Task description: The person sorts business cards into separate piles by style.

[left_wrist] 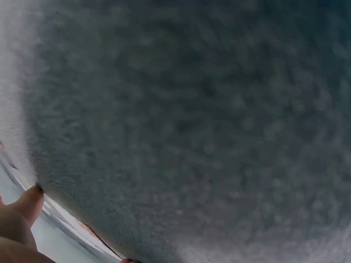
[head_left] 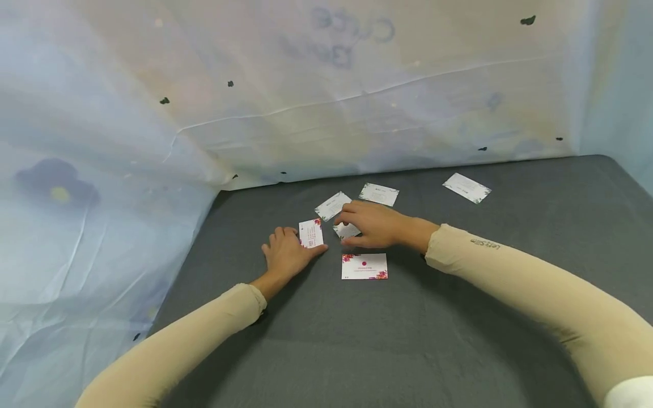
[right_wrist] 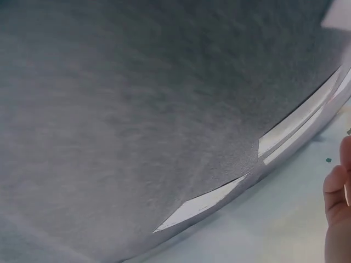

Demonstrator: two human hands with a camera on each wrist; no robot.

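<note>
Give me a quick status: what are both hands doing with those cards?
Left hand flat, fingers on a red-flowered card. Right hand curled over a green-edged card. Another red-flowered card lies just beside them, nothing blocking.

Makeshift recording booth, not a lived-in room. I work at a table (head_left: pixel 459 340) covered in dark grey felt-like cloth. Pale, creased sheeting (head_left: pixel 127 141) hangs close behind and to my left as a backdrop, with small dark specks and faint mirrored lettering showing through. Printed cards (head_left: pixel 364 266) lie scattered on the cloth.
</note>
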